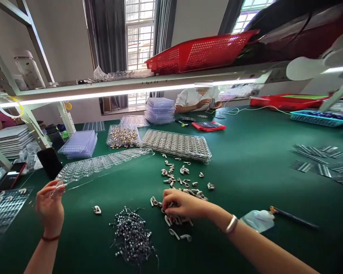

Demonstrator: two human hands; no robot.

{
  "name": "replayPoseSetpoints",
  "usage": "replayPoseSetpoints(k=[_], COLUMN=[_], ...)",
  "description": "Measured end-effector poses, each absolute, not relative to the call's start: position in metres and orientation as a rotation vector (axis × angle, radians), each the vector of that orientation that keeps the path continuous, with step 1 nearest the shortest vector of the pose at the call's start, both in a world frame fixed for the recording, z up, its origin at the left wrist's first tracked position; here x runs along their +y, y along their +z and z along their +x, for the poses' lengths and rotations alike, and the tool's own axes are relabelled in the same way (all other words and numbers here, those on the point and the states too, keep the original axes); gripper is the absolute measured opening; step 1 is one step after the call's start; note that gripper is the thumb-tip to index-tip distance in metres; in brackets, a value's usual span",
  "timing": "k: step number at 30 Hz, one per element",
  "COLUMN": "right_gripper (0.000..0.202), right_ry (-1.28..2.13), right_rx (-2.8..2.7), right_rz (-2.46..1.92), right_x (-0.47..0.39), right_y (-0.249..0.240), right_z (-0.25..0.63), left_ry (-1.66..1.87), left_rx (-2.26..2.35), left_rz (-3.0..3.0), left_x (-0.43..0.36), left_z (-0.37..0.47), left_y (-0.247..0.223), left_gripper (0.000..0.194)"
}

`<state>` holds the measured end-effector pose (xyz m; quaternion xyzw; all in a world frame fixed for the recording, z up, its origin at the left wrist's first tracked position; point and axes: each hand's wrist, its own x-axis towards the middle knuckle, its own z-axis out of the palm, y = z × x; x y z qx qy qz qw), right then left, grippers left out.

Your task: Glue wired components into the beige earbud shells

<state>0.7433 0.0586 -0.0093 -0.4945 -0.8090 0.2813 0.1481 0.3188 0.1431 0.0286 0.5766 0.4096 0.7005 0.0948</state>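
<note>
My left hand (50, 203) pinches the near corner of a clear plastic blister tray (94, 166), which is tilted and reaches away toward the middle of the table. Over a pile of white earbud shells (185, 192), my right hand (178, 203) has its fingers curled down among the pieces; what they grip is hidden. More shells lie scattered behind and in front of that hand. One single shell (97, 209) sits apart, between my hands. Close by is a heap of small dark parts with thin wires (133, 236).
Behind stand a filled tray stack (177, 144), a tray of yellow-and-white parts (123, 136) and clear lid stacks (159, 110). A squeeze bottle (258, 220) and black pen-like tool (295, 217) lie right. A shelf (131, 81) spans overhead. A co-worker (198, 99) sits opposite.
</note>
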Motion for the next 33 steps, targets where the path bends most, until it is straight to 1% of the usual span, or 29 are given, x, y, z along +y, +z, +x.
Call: replayPoseSetpoints(k=[2, 4, 8, 12, 17, 21, 24, 29, 33], right_gripper=[0.011, 0.013, 0.02, 0.028, 0.03, 0.027, 0.025, 0.022, 0.022], right_ry=[0.823, 0.78, 0.492, 0.294, 0.239, 0.305, 0.428, 0.687, 0.834], right_rx=[-2.342, -2.31, -2.055, -1.818, -1.719, -1.797, -1.918, -2.123, -2.215], right_rz=[-1.404, -1.444, -1.74, -1.999, -2.128, -2.071, -1.944, -1.649, -1.492], right_x=[0.044, 0.053, 0.127, 0.204, 0.236, 0.23, 0.211, 0.151, 0.091], right_y=[-0.001, 0.006, 0.011, -0.001, -0.028, -0.038, -0.039, -0.033, -0.019], right_z=[0.748, 0.758, 0.784, 0.801, 0.81, 0.816, 0.814, 0.798, 0.787], left_ry=[2.071, 2.037, 2.002, 1.973, 1.883, 1.794, 1.779, 1.719, 1.626], left_rx=[1.061, 0.979, 0.927, 0.916, 0.96, 0.992, 0.998, 0.995, 1.004], left_rz=[1.633, 1.634, 1.683, 1.729, 1.782, 1.792, 1.785, 1.794, 1.845], left_x=[0.147, 0.151, 0.164, 0.177, 0.185, 0.188, 0.192, 0.199, 0.204], left_z=[0.329, 0.338, 0.352, 0.36, 0.365, 0.365, 0.367, 0.374, 0.379], left_y=[0.029, 0.031, 0.032, 0.028, 0.019, 0.014, 0.012, 0.008, 0.005], left_gripper=[0.029, 0.027, 0.025, 0.024, 0.023, 0.023, 0.023, 0.026, 0.029])
